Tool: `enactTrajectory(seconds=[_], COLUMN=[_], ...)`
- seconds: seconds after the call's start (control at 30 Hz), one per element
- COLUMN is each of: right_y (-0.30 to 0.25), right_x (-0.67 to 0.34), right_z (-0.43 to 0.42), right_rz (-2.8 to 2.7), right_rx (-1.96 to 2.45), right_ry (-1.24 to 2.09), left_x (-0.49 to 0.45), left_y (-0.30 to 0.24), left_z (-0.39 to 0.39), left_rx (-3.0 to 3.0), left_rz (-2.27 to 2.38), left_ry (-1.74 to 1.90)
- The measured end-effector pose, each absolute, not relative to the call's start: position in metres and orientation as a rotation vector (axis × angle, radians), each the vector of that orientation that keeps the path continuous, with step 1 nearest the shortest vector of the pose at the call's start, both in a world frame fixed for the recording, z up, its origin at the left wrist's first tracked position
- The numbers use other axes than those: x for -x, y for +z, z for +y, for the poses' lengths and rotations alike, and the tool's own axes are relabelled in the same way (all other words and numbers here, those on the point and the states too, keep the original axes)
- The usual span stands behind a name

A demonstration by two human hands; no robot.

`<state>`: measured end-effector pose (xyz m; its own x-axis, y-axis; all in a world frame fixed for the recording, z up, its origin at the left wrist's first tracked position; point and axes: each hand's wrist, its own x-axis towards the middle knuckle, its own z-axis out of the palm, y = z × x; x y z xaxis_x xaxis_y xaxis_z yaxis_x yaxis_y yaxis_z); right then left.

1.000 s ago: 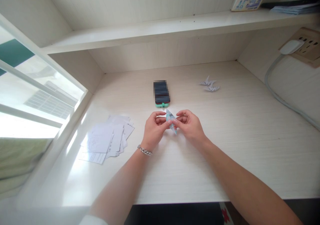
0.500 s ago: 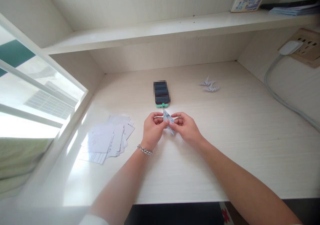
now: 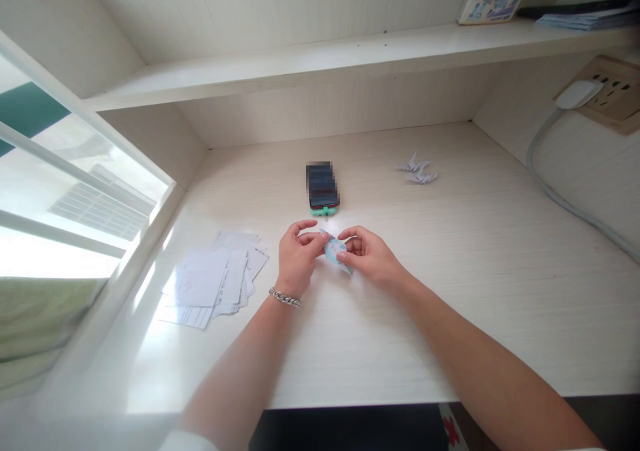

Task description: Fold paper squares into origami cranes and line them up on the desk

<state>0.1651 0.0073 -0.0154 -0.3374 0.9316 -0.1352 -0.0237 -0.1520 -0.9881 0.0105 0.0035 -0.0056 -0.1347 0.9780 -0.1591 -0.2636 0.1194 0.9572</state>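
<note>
Between my two hands is a small piece of folded paper (image 3: 335, 252), whitish with blue print, held just above the desk. My left hand (image 3: 300, 254) pinches its upper left edge between thumb and fingers, with the index finger lifted off. On the other side, my right hand (image 3: 369, 254) grips the right edge, thumb in front and fingers curled behind. Beyond the hands lies a phone (image 3: 323, 185) with a blurred screen and a green lower end. Two folded paper cranes (image 3: 420, 173) sit at the back right.
A loose pile of paper sheets (image 3: 215, 277) lies left of my hands, near the sunlit window (image 3: 85, 184). A shelf (image 3: 300, 61) overhangs the desk's back. On the right wall, a white plug (image 3: 580, 95) with a grey cable (image 3: 550, 194) sits in a socket.
The folded paper has turned from a narrow pointed shape to show a broader printed face. My left hand has shifted slightly left, its index finger now raised.
</note>
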Motion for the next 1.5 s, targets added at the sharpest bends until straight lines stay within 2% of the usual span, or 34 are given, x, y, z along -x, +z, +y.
enactTrajectory(seconds=[0.2,0.4,0.63,0.73,0.9,1.03,1.5], right_y=[-0.015,-0.005,-0.003,-0.007,-0.015,-0.018,-0.017], right_x=[-0.165,-0.175,-0.175,-0.172,-0.168,-0.165,-0.166], right_z=[0.007,0.007,0.005,0.007,0.012,0.011,0.010], right_rz=[-1.078,-0.776,-0.808,-0.879,-1.013,-1.152,-1.148], right_rx=[1.014,0.810,0.783,0.871,1.054,1.053,1.110], right_ry=[1.754,2.016,2.093,1.989,1.573,1.379,1.295], left_x=[-0.008,-0.006,-0.005,-0.004,-0.006,-0.007,-0.009], left_y=[-0.004,0.001,-0.004,-0.006,-0.009,-0.009,-0.008], left_z=[0.006,0.004,0.002,0.004,0.005,0.004,0.003], left_rx=[-0.798,-0.887,-1.093,-1.082,-1.007,-1.020,-1.061], left_rz=[1.126,0.821,0.882,0.926,1.058,1.121,1.063], left_ry=[1.377,1.266,1.227,1.247,1.216,1.248,1.271])
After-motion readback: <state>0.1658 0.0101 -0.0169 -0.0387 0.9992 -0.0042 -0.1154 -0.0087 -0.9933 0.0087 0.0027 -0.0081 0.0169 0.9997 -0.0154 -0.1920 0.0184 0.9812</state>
